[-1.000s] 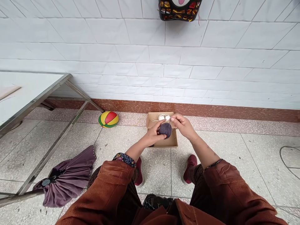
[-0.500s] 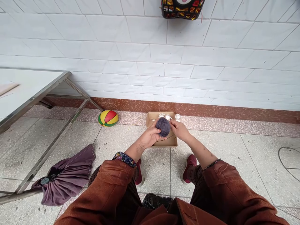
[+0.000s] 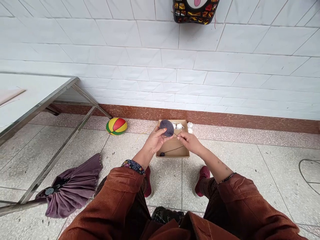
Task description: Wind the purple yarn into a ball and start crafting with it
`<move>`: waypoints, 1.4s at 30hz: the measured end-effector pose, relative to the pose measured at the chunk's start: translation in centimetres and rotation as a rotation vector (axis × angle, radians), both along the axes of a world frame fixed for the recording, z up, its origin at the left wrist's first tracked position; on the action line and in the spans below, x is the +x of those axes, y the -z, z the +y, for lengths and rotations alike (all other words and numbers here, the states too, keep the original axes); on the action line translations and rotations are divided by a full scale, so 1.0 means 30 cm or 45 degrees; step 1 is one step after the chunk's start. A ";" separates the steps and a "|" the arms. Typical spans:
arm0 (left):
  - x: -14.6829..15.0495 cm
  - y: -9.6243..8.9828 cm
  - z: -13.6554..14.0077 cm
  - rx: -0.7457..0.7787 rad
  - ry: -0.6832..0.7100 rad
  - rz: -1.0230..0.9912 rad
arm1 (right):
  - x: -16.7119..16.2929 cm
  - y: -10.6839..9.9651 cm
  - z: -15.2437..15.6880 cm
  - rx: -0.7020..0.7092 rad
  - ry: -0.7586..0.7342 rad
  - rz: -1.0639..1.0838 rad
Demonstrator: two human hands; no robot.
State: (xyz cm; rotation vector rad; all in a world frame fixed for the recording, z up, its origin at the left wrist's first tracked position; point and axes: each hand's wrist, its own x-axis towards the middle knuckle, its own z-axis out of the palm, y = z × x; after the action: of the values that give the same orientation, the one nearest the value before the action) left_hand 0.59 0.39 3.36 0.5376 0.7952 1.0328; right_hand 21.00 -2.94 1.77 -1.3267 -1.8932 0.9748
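My left hand (image 3: pixel 155 139) is closed around a grey-purple ball of yarn (image 3: pixel 166 128), its thumb over the front. Just to the right, my right hand (image 3: pixel 189 141) pinches a dark strand of yarn (image 3: pixel 175 134) that runs to the ball. Beneath both hands a shallow cardboard box (image 3: pixel 176 154) rests on the floor. In its near left corner lies a small dark ball (image 3: pixel 162 154), with the strand stretching from it up toward my right hand. White balls of yarn (image 3: pixel 179 126) sit at the far side of the box.
More white balls (image 3: pixel 190 128) lie beside the box. A yellow, red and green ball (image 3: pixel 116 126) is near the wall, by a metal-legged table (image 3: pixel 50 87). Purple cloth (image 3: pixel 72 190) lies at the left, and a patterned black bag (image 3: pixel 196 13) is up against the wall.
My left hand has moved the yarn ball left and slightly up, away from my right hand. A strand between them and the small dark ball in the box now show.
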 end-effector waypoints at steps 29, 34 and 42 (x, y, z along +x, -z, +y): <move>0.046 0.014 -0.036 0.315 0.255 0.063 | 0.027 0.050 0.051 -0.042 0.140 0.117; 0.017 0.041 0.018 0.206 -0.004 0.162 | -0.024 0.036 0.005 0.002 -0.107 0.037; 0.033 0.105 0.017 0.317 0.026 0.626 | -0.034 -0.081 -0.031 0.126 -0.422 0.089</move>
State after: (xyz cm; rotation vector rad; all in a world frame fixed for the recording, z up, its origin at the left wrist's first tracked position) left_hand 1.57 0.89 0.20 1.0362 1.0947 0.9987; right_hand 19.99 -3.89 4.19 -0.9273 -2.1184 1.0566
